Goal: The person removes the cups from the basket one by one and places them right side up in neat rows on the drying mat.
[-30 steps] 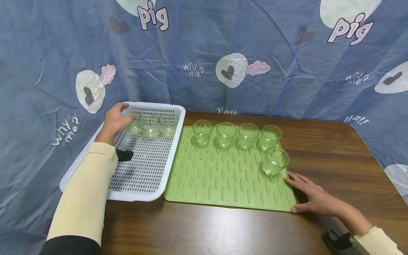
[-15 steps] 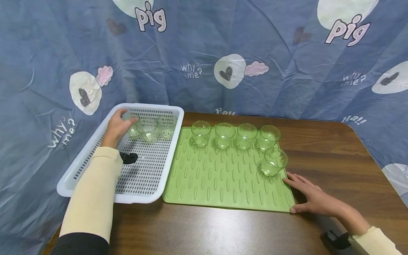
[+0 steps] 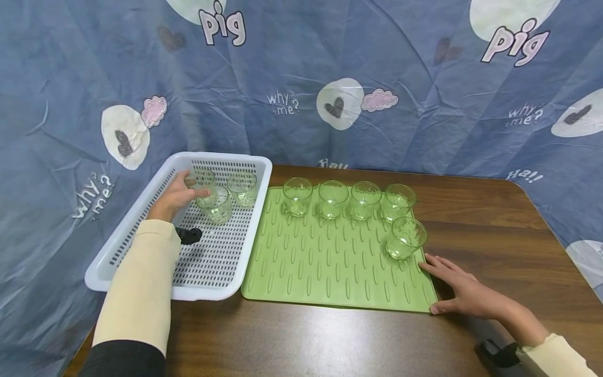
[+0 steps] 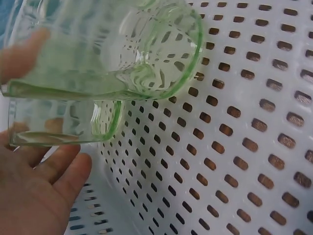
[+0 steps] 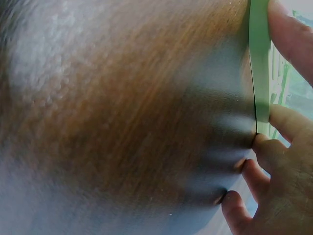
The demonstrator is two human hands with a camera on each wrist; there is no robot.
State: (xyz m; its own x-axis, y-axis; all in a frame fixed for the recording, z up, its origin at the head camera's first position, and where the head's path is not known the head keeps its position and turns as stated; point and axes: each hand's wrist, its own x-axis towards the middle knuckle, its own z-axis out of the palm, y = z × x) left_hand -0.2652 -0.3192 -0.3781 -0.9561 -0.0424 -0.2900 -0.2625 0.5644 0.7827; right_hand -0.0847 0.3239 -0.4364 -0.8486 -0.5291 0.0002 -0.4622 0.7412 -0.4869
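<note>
inside a white perforated basket (image 3: 252, 225) at the left of a wooden table (image 3: 471, 220), a person's left hand (image 3: 175, 198) bends its thumb and fingers around the back-left glass (image 3: 204, 179); how firmly they press cannot be told. the thumb tip shows just beside the front glass (image 3: 219, 209), though whether it touches that one is unclear, and a third glass (image 3: 242, 189) stands near them, toward the basket's far right corner. seen from the left wrist, the front glass looms close to the lens, with part of the hand visible through it. just beside the basket lies a green ridged mat (image 3: 339, 267), bearing a row of four glasses (image 3: 333, 201) along its far edge and a fifth glass (image 3: 405, 241) in front of the row's right end. well apart from the left, the right hand (image 3: 464, 290) rests with fingers spread at the mat's near right corner, thumb tip at the corner and fingertips by the right edge. behind the table hangs a blue curtain (image 3: 282, 47) printed with hearts and the word "pig" in pale letters.
</note>
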